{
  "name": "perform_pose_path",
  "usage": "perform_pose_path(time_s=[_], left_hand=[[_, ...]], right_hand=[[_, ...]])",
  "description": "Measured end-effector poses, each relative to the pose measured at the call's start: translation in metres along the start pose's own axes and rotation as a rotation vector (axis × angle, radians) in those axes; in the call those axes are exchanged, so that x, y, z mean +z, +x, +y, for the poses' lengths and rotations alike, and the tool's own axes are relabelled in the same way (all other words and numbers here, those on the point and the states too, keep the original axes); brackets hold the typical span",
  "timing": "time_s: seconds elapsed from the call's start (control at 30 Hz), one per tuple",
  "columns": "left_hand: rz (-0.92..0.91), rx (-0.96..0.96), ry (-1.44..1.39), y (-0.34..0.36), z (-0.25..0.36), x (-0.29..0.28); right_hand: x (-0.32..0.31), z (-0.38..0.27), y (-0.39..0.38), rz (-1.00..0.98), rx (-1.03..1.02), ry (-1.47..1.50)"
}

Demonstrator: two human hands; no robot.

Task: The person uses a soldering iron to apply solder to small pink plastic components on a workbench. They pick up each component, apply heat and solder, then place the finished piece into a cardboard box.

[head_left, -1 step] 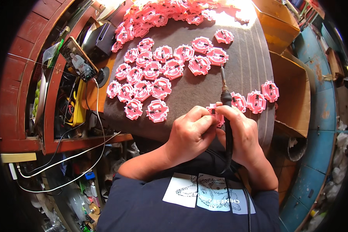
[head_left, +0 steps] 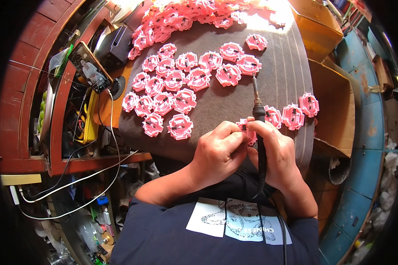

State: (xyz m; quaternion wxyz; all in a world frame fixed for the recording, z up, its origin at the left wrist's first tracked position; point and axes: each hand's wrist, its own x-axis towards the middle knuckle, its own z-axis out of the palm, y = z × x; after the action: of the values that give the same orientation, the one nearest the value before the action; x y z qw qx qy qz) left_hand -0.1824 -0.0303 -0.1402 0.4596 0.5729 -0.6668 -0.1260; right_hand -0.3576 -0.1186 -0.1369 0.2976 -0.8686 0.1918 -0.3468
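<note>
Between my two hands, near the front edge of the padded surface, is a small pink plastic housing (head_left: 247,131) with black and metal bits inside. My left hand (head_left: 220,152) is closed, thumb and forefinger pinching its left side. My right hand (head_left: 275,152) has a soldering iron (head_left: 260,141) lodged in its grip, the black handle running along the fingers and the metal tip pointing away from me. Its fingertips also touch the pink housing's right side, which they partly hide. A similar pink housing (head_left: 272,117) lies just beyond the right hand, with a second one (head_left: 292,116) beside it.
Several more pink housings (head_left: 174,80) are spread over the grey padded surface (head_left: 216,106), with a heap (head_left: 172,20) at its far end. A propped phone (head_left: 90,67) and black box (head_left: 112,46) stand left. An open cardboard box (head_left: 334,108) stands right. The iron's cord hangs by my body.
</note>
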Motion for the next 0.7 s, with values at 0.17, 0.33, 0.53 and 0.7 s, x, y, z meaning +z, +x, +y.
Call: perform_pose_path(time_s=[0.17, 0.33, 0.53, 0.7], left_hand=[[0.012, -0.006, -0.011, 0.0, 0.001, 0.001], [0.037, 0.022, -0.023, -0.004, -0.001, -0.003], [0.222, 0.017, 0.236, -0.033, -0.001, -0.056], [0.169, -0.109, 0.582, -0.051, -0.009, -0.072]], right_hand=[[0.001, 0.002, -0.001, 0.013, -0.022, -0.014], [0.001, -0.001, 0.002, 0.008, -0.022, 0.003], [0.001, -0.002, 0.003, 0.001, -0.027, -0.034], [0.0, -0.003, 0.002, 0.013, -0.011, -0.014]])
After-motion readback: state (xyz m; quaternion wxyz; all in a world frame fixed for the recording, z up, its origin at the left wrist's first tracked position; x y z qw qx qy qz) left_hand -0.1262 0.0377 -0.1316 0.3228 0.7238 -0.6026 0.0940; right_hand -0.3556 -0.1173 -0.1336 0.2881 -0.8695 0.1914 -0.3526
